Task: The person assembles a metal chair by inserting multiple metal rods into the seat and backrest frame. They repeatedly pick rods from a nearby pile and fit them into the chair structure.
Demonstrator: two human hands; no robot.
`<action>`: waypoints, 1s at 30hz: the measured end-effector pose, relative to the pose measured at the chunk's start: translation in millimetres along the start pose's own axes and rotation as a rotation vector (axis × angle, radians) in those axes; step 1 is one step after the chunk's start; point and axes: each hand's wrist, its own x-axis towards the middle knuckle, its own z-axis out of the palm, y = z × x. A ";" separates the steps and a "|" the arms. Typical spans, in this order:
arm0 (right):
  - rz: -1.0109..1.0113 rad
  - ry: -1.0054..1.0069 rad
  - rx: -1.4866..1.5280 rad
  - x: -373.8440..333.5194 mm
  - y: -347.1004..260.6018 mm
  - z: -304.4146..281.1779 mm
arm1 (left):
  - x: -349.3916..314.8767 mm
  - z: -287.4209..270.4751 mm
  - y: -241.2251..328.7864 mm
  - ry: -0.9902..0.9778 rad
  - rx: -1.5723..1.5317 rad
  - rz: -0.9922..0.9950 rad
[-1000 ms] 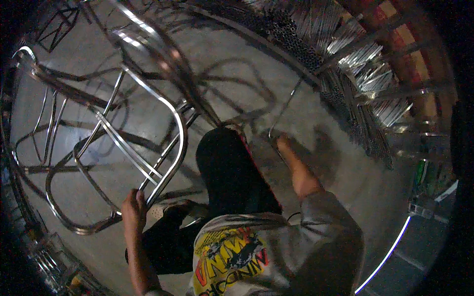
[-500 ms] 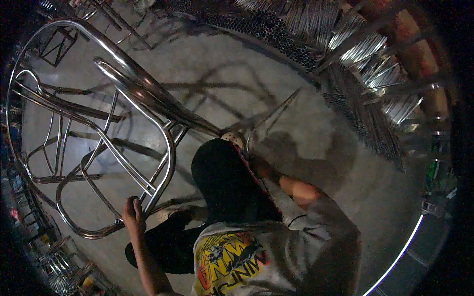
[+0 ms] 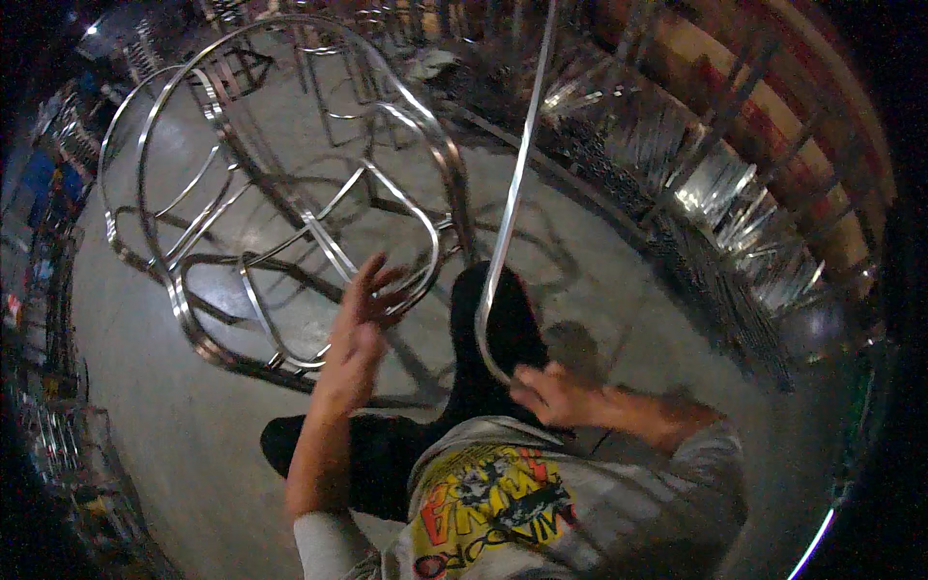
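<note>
A long bent metal tube (image 3: 510, 198) rises steeply from between my knees toward the far edge of the view. My right hand (image 3: 553, 391) is closed around its curved lower end, close above my right thigh. My left hand (image 3: 362, 314) is raised with its fingers stretched and apart, holding nothing. Just beyond it stands a shiny frame of bent metal tubes (image 3: 203, 343), made of large loops joined by crossbars. Part of the left hand overlaps the frame's near right corner; whether they touch I cannot tell.
Stacks of metal tubes and rods (image 3: 720, 208) lie along the right side beside upright bars. More metal pieces (image 3: 58, 430) crowd the left edge. Farther back, beyond the frame, stand other thin-legged metal frames (image 3: 333, 106). The grey concrete floor (image 3: 232, 464) carries shadows.
My right hand has come up from beside my leg with the bent tube. My left hand has left the frame's near corner and risen, fingers spread. The view has shifted, placing the frame farther right.
</note>
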 end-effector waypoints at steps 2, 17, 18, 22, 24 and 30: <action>-0.201 0.085 -0.324 40.4 -23.8 -17.7 | 29.6 22.2 24.3 -0.047 0.074 0.164; -0.473 0.133 -0.171 187.0 -188.1 -90.9 | 162.1 -113.1 115.8 0.632 0.988 0.290; -0.448 -0.020 0.037 193.0 -185.4 -95.4 | 154.4 -123.0 121.7 0.688 0.919 0.467; -0.187 -0.499 0.546 198.0 -147.9 -115.5 | 127.5 -175.6 179.4 0.990 1.154 0.667; -0.048 -0.602 0.674 199.3 -130.6 -116.5 | 118.5 -192.7 194.9 0.977 1.108 0.675; -0.126 -0.762 0.932 204.8 -119.4 -108.2 | 124.7 -223.2 174.8 0.980 1.176 0.645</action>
